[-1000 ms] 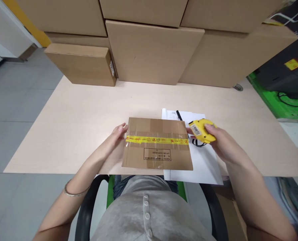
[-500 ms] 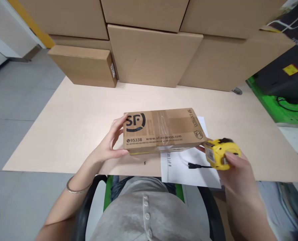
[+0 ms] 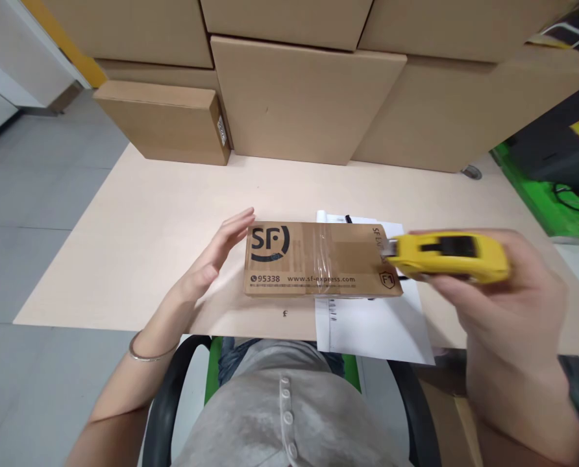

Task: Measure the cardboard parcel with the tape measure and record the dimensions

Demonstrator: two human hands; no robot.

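A flat cardboard box with printed black lettering and clear tape across its middle lies in front of me, partly over white paper. Beside its left end is my left hand, fingers stretched out and holding nothing; the fingertips come close to the upper left corner, and I cannot tell if they touch. My right hand is closed round a yellow tape measure. The metal tip of the tape points left over the box's right end. Only a bit of a black object shows behind the box.
Large cardboard boxes stand in a stack along the back of the table. A smaller box sits at the back left. Dark equipment rests on a green surface at the right. A chair armrest is near me.
The box now lies flatter, and my left hand has let go of it. My right hand has moved up and right, turning the tape measure so its tip points at the box.
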